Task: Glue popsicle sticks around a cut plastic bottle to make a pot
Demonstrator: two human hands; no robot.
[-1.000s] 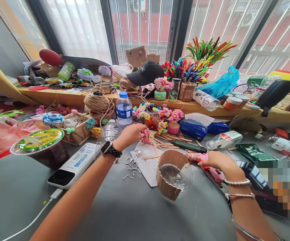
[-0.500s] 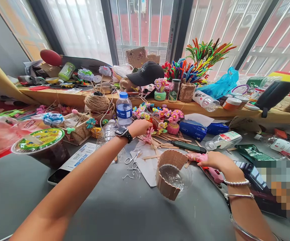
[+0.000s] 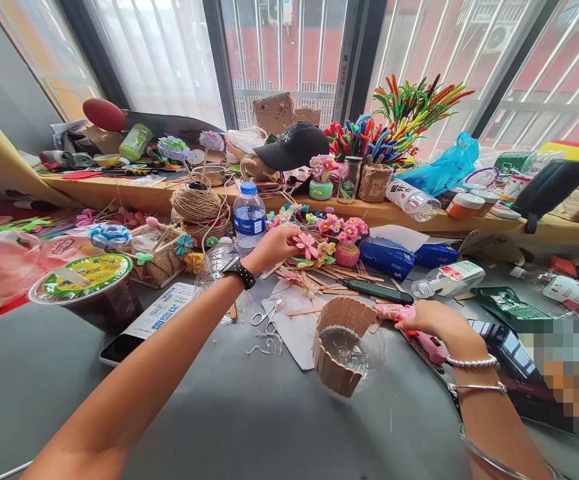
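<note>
My left hand [image 3: 278, 245] is reached out beside the water bottle [image 3: 249, 219], its fingers pinched on a pink flower [image 3: 307, 247]. Below that hand, wooden craft sticks [image 3: 342, 277] lie scattered on and around a sheet of white paper [image 3: 293, 332]. My right hand [image 3: 437, 321] is wrapped round a pink glue gun [image 3: 393, 312], whose front end points left. Close to its tip stands a clear plastic cup [image 3: 342, 343], partly walled by upright craft sticks [image 3: 339, 375]. Small white scissors [image 3: 268, 317] and bits of white string [image 3: 267, 347] lie left of the paper.
A lidded drink cup [image 3: 89, 293] and a white box [image 3: 165, 310] stand on the left. Blue tissue packs [image 3: 387, 257], a plastic bottle [image 3: 452, 277] and a dark tablet [image 3: 514, 373] lie on the right. Behind runs a cluttered wooden ledge [image 3: 269, 199].
My left hand has lifted the pink flower up from near the sticks and turned it so its petals face me. My right hand stays in place with the glue gun.
</note>
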